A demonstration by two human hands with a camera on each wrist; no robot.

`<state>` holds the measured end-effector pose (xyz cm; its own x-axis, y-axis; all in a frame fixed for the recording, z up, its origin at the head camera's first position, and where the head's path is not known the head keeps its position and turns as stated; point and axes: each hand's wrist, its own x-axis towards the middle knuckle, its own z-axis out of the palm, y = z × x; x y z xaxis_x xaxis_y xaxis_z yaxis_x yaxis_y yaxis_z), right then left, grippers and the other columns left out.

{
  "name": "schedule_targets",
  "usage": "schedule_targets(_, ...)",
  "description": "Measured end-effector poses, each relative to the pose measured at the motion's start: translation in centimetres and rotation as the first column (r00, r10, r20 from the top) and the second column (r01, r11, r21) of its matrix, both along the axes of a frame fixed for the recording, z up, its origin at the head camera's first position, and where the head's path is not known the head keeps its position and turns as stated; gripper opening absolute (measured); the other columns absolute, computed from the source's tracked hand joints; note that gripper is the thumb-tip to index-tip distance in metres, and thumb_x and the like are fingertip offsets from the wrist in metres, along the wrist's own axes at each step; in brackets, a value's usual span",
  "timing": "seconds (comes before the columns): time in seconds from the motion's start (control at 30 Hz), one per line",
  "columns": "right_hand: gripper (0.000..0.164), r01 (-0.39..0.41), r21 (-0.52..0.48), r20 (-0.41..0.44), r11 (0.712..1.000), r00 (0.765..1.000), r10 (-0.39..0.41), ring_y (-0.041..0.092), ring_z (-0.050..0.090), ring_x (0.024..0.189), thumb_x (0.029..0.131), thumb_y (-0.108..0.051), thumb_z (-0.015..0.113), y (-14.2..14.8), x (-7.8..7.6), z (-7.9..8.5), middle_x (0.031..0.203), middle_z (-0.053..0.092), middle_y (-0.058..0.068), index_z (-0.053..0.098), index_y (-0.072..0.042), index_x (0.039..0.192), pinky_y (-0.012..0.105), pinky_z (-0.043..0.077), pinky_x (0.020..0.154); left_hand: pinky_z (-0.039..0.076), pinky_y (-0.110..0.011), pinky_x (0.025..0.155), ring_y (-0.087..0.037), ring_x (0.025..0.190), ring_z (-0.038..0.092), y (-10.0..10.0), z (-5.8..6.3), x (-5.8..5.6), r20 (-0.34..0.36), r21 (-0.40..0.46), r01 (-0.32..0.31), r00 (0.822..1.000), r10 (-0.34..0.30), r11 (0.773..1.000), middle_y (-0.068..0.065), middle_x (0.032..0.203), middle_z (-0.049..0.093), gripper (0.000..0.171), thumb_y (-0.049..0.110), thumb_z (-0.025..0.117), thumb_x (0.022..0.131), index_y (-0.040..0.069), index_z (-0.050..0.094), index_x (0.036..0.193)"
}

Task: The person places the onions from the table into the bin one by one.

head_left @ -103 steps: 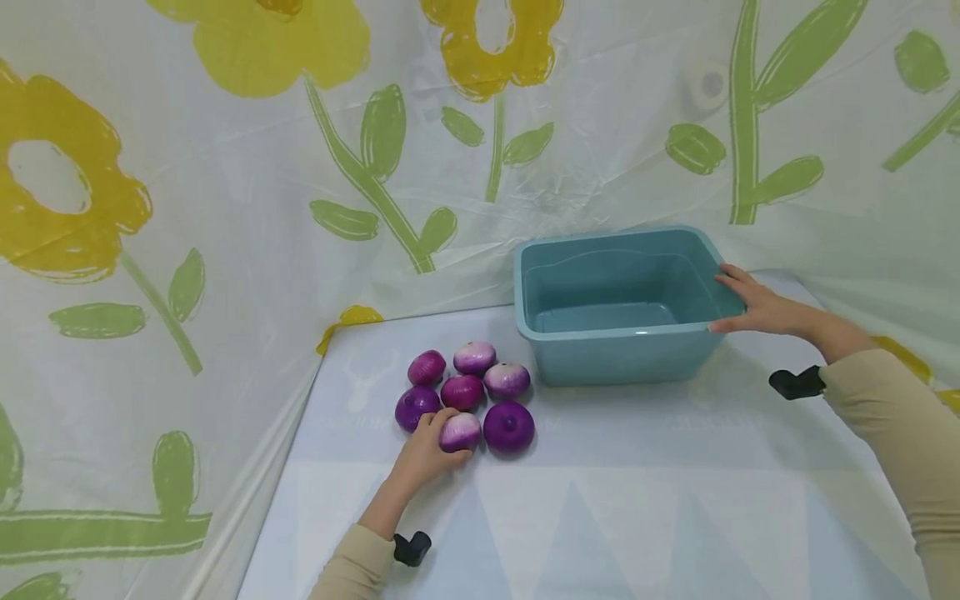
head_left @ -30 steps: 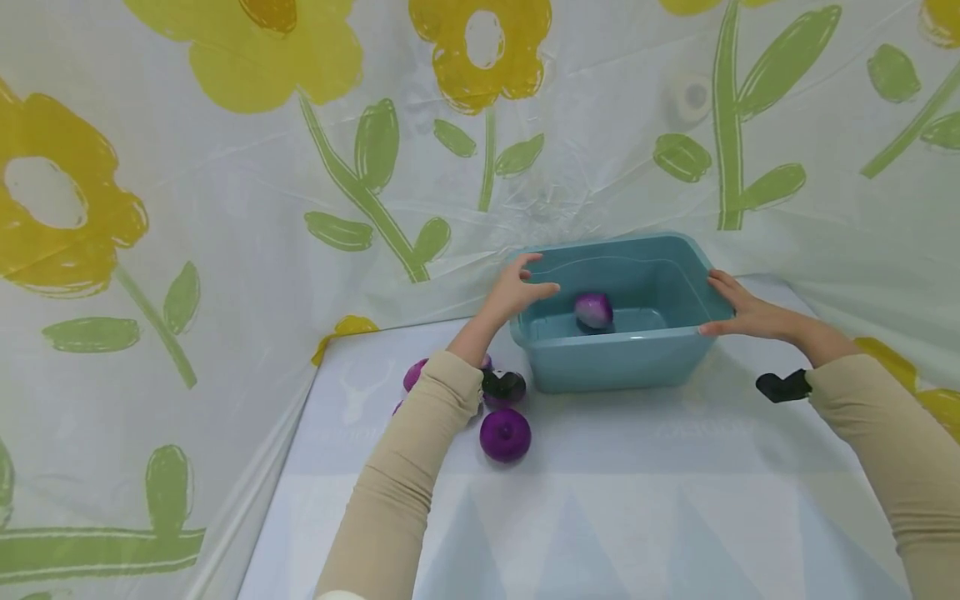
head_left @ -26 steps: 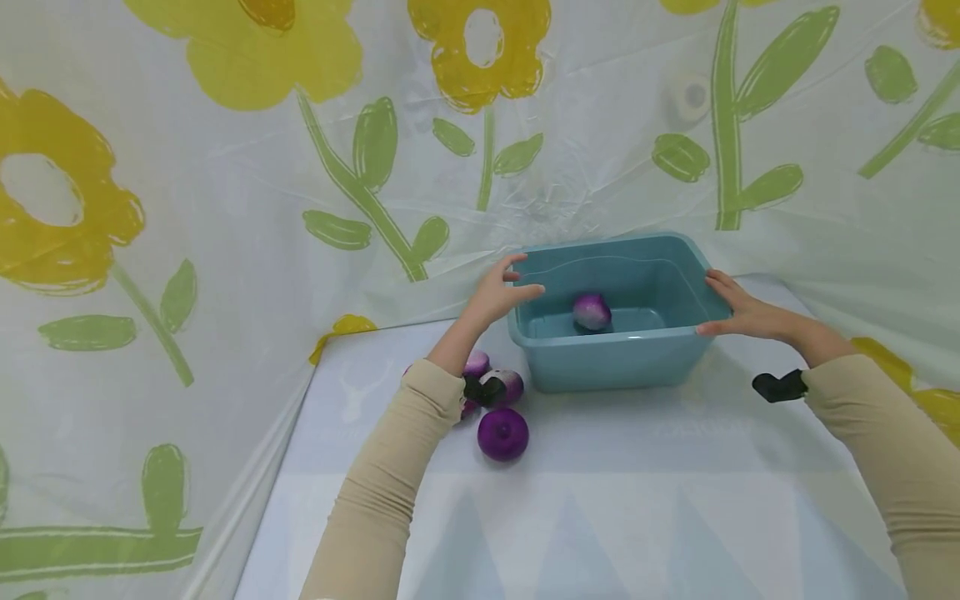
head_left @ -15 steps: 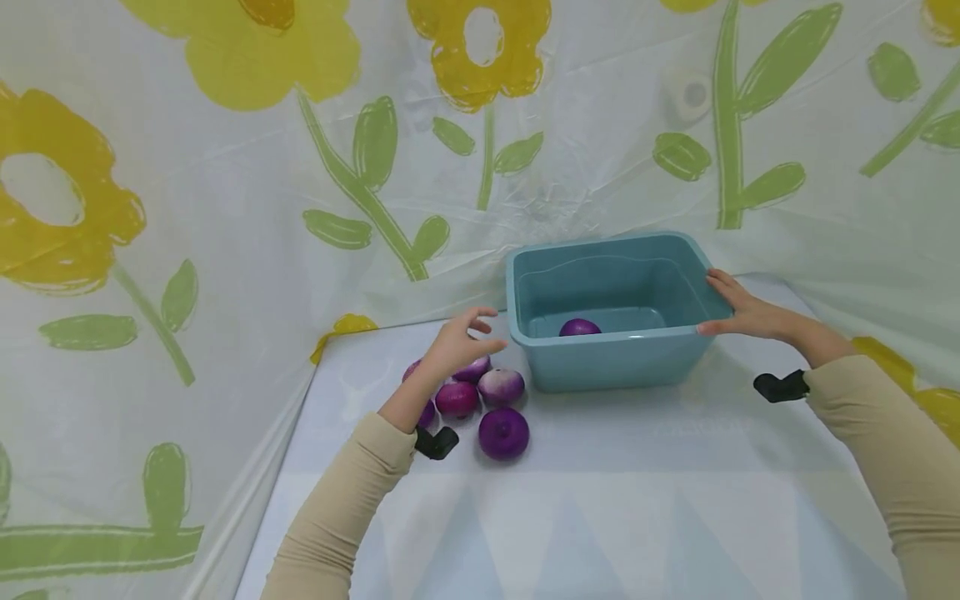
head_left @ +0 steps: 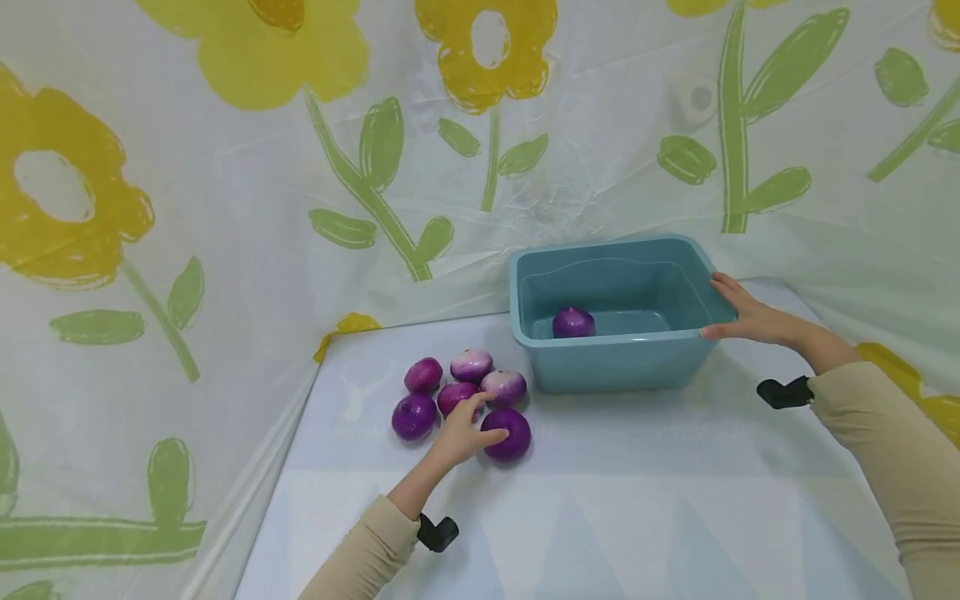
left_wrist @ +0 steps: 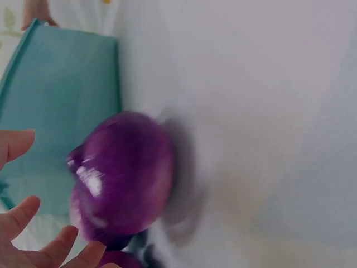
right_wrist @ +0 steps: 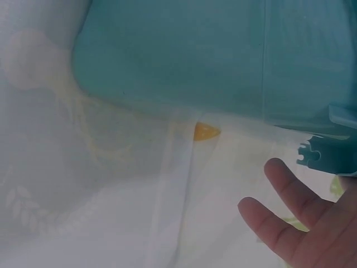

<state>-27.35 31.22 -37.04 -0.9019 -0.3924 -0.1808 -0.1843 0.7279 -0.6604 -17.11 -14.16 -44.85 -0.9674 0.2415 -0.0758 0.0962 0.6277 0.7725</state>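
At 6 to 7 o'clock from centre in the head view, left hand point(head_left: 459, 435) above a loose cluster of onions on a pale table point(head_left: 615, 500). Left grip well open, thumb and fingers apart, nothing in hold. Hangs just beside and over the dark purple onion point(head_left: 517, 442), at the cluster's 5 o'clock; thumb clear of its skin in the left wrist view, fingertip contact impossible to tell. Round the rest of the cluster: purple onion point(head_left: 414, 417) at 8 o'clock, magenta onion point(head_left: 423, 375) at 10, white-topped onion point(head_left: 471, 365) at 12, second pale onion point(head_left: 506, 385) at 2, red-purple onion point(head_left: 453, 395) in the middle, partly behind the fingers. At 3 o'clock from centre, teal bin point(head_left: 622, 363), upright, with a lone onion point(head_left: 573, 323) inside, at the bin's 8 o'clock. On the bin's 3 o'clock end, right hand point(head_left: 757, 322): right grip spread wide, fingers straight along the rim, thumb at the near corner. Rests there, touching. At 12 o'clock, flower-print cloth point(head_left: 600, 142), behind the table.
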Motion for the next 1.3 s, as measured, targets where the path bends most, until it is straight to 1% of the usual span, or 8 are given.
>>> schedule_targets(0.03, 0.099, 0.0, -0.003, -0.001, 1.0, 1.0, 0.0, 0.051, -0.009, 0.131, 0.084, -0.034, 0.058, 0.0, 0.0, 0.0, 0.147, -0.022, 0.022, -0.014, -0.001, 0.143, 0.076, 0.013, 0.09, 0.041, -0.051, 0.094, -0.039, 0.114, 0.047, 0.2, -0.5, 0.2, -0.006, -0.011, 0.007, 1.0, -0.007, 1.0, -0.022, 0.128, 0.047, 0.061, 0.023, 0.073, 0.076, 0.006, 0.047, 0.129)
schedule_targets(0.13, 0.099, 0.005, 0.001, -0.007, 1.0, 1.0, -0.005, 0.051, -0.009, 0.131, 0.084, -0.035, 0.058, 0.0, 0.0, -0.1, 0.147, -0.021, 0.022, -0.014, 0.0, 0.143, 0.076, 0.013, 0.09, 0.04, -0.054, 0.093, -0.039, 0.116, 0.043, 0.8, -1.7, 0.6, 0.001, -0.049, -0.006, 1.0, 0.006, 0.999, -0.021, 0.129, 0.043, 0.062, 0.026, 0.075, 0.075, 0.011, 0.048, 0.129)
schedule_targets(0.27, 0.099, 0.008, 0.011, -0.012, 1.0, 1.0, -0.008, 0.051, -0.008, 0.132, 0.084, -0.035, 0.059, 0.0, 0.0, -0.2, 0.148, -0.021, 0.022, -0.013, -0.001, 0.143, 0.075, 0.013, 0.091, 0.04, -0.058, 0.091, -0.04, 0.118, 0.04, 1.5, -2.7, 0.9, -0.003, -0.07, -0.029, 1.0, 0.029, 0.997, -0.022, 0.13, 0.038, 0.064, 0.028, 0.077, 0.072, 0.016, 0.049, 0.128)
schedule_targets(0.43, 0.1, 0.009, 0.006, -0.003, 1.0, 1.0, -0.008, 0.052, -0.008, 0.131, 0.083, -0.035, 0.058, 0.0, -0.1, -0.3, 0.148, -0.022, 0.022, -0.014, -0.002, 0.143, 0.076, 0.013, 0.09, 0.041, -0.058, 0.09, -0.04, 0.114, 0.043, 1.9, -4.0, 0.9, -0.015, -0.085, -0.018, 1.0, 0.017, 0.996, -0.022, 0.127, 0.04, 0.066, 0.025, 0.079, 0.07, 0.018, 0.049, 0.129)
schedule_targets(0.6, 0.1, 0.011, 0.006, -0.001, 1.0, 1.0, -0.011, 0.051, -0.008, 0.131, 0.083, -0.035, 0.059, 0.0, -0.2, -0.4, 0.148, -0.022, 0.021, -0.015, -0.002, 0.143, 0.076, 0.013, 0.09, 0.041, -0.058, 0.089, -0.041, 0.112, 0.047, 2.1, -4.9, 0.8, -0.002, -0.084, -0.012, 1.0, 0.012, 0.996, -0.023, 0.125, 0.041, 0.072, 0.023, 0.08, 0.068, 0.019, 0.045, 0.131)
schedule_targets(0.8, 0.1, 0.009, -0.002, -0.009, 1.0, 1.0, -0.009, 0.051, -0.008, 0.131, 0.083, -0.034, 0.059, 0.2, -0.3, -0.5, 0.148, -0.022, 0.021, -0.014, -0.002, 0.143, 0.076, 0.013, 0.09, 0.041, -0.059, 0.089, -0.042, 0.112, 0.047, 2.3, -4.9, 0.4, 0.037, -0.062, -0.028, 0.999, 0.031, 0.998, -0.023, 0.128, 0.04, 0.074, 0.021, 0.081, 0.067, 0.021, 0.043, 0.13)
schedule_targets(1.1, 0.099, 0.01, 0.0, -0.012, 1.0, 1.0, -0.01, 0.05, -0.008, 0.132, 0.084, -0.034, 0.058, 0.2, -0.2, -0.5, 0.148, -0.021, 0.021, -0.014, -0.001, 0.143, 0.075, 0.013, 0.091, 0.042, -0.057, 0.088, -0.04, 0.11, 0.049, 1.9, -4.8, 0.0, 0.035, -0.032, -0.043, 0.998, 0.044, 0.999, -0.023, 0.122, 0.045, 0.075, 0.023, 0.082, 0.064, 0.017, 0.044, 0.129)
schedule_targets(1.3, 0.098, 0.008, 0.0, -0.019, 1.0, 1.0, -0.008, 0.05, -0.007, 0.132, 0.084, -0.034, 0.058, 0.3, -0.3, -0.7, 0.148, -0.021, 0.022, -0.013, -0.001, 0.143, 0.075, 0.015, 0.091, 0.042, -0.056, 0.089, -0.038, 0.11, 0.049, 1.4, -4.0, -0.3, 0.022, -0.013, -0.047, 0.999, 0.047, 0.999, -0.022, 0.122, 0.046, 0.075, 0.026, 0.082, 0.065, 0.017, 0.043, 0.129)
